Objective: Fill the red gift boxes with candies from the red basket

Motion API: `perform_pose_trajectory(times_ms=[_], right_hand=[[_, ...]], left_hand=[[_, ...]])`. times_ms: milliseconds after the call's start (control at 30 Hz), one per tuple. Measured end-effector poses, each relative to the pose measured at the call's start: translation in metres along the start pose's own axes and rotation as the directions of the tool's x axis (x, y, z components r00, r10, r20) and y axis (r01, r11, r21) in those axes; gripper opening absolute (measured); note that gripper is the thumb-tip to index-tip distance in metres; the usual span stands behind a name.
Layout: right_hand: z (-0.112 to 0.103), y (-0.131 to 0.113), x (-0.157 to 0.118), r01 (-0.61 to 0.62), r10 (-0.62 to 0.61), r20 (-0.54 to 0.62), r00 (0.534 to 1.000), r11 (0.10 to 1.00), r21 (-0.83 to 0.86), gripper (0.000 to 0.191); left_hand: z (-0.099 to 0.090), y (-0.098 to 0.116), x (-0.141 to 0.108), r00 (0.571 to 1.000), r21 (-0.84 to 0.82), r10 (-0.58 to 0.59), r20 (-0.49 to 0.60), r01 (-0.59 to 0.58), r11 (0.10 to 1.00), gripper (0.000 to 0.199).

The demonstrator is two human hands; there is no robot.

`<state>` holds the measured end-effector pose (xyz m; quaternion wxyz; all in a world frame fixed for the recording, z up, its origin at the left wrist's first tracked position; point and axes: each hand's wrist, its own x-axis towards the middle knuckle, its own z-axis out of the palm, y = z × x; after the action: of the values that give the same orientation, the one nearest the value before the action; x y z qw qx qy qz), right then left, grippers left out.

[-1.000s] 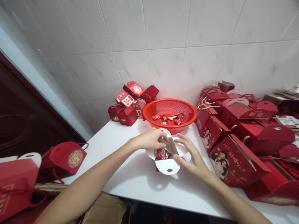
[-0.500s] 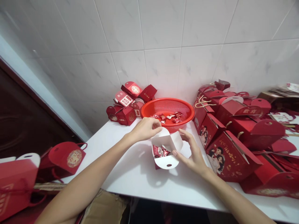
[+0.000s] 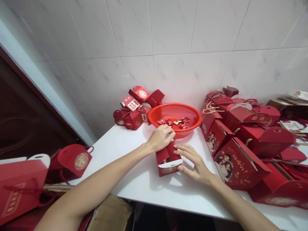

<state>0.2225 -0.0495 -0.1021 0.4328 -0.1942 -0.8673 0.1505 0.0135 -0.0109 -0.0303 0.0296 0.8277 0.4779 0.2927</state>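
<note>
Against a red box point(image 3: 172, 152) rests the right hand point(image 3: 194, 163) (half-open).

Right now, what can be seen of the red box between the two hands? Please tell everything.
The red box looks like folded card, red outside and white on the inner face of its near flap, whose edge is curved. A gold pattern partly shows on the near end. It stands upright on the white table, its red top panels folded inward, with a gap beside the near flap. The left hand covers part of its far end; the right hand touches its right side.
</note>
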Motion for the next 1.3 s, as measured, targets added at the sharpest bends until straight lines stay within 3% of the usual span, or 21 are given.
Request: perform_pose_trajectory(times_ms=[167,267,433,533,633,733,800,900,1000,1100,1200,1300], right_hand=[[0.002,-0.001,-0.002,-0.039,0.039,-0.009,0.999,0.999,0.003,0.038],[0.006,-0.003,-0.002,-0.143,0.146,-0.038,0.989,0.988,0.065,0.035],[0.015,-0.004,0.003,-0.326,0.347,-0.138,0.928,0.933,0.154,0.033],[0.017,-0.002,0.005,-0.37,0.395,-0.142,0.908,0.913,0.173,0.034],[0.017,-0.002,0.004,-0.39,0.417,-0.139,0.898,0.902,0.188,0.033],[0.016,-0.003,0.003,-0.394,0.422,-0.149,0.894,0.9,0.187,0.033],[0.016,-0.004,0.003,-0.393,0.421,-0.157,0.893,0.901,0.183,0.032],[0.016,-0.005,0.004,-0.388,0.418,-0.169,0.893,0.903,0.182,0.033],[0.017,-0.005,0.004,-0.385,0.416,-0.183,0.891,0.905,0.181,0.034],[0.016,-0.005,0.003,-0.382,0.411,-0.186,0.892,0.908,0.173,0.033],[0.015,-0.004,0.003,-0.375,0.401,-0.186,0.897,0.913,0.16,0.031],[0.014,-0.002,0.002,-0.37,0.395,-0.188,0.899,0.916,0.154,0.031]], left_hand=[[0.006,0.0,-0.005,0.998,0.05,-0.013,0.054,0.011,0.999,0.022],[0.009,0.0,-0.005,0.994,0.039,-0.04,0.1,0.037,0.999,0.019],[0.011,0.004,0.003,0.99,-0.26,-0.123,0.071,0.137,0.956,0.014],[0.006,0.012,0.008,0.971,-0.482,-0.209,0.115,0.238,0.843,0.011],[-0.002,0.021,0.01,0.931,-0.692,-0.252,0.263,0.365,0.623,0.009],[-0.01,0.027,0.01,0.841,-0.755,-0.274,0.467,0.541,0.371,0.009],[-0.013,0.026,0.008,0.816,-0.745,-0.261,0.517,0.578,0.332,0.019],[-0.014,0.022,0.006,0.829,-0.729,-0.186,0.528,0.554,0.402,0.036],[-0.013,0.02,0.005,0.829,-0.69,-0.117,0.547,0.526,0.497,0.04],[-0.014,0.019,0.003,0.827,-0.628,-0.057,0.559,0.467,0.622,0.037],[-0.018,0.018,0.002,0.799,-0.497,-0.018,0.601,0.391,0.775,0.027],[-0.024,0.016,0.002,0.787,-0.42,-0.007,0.617,0.337,0.843,0.023]])
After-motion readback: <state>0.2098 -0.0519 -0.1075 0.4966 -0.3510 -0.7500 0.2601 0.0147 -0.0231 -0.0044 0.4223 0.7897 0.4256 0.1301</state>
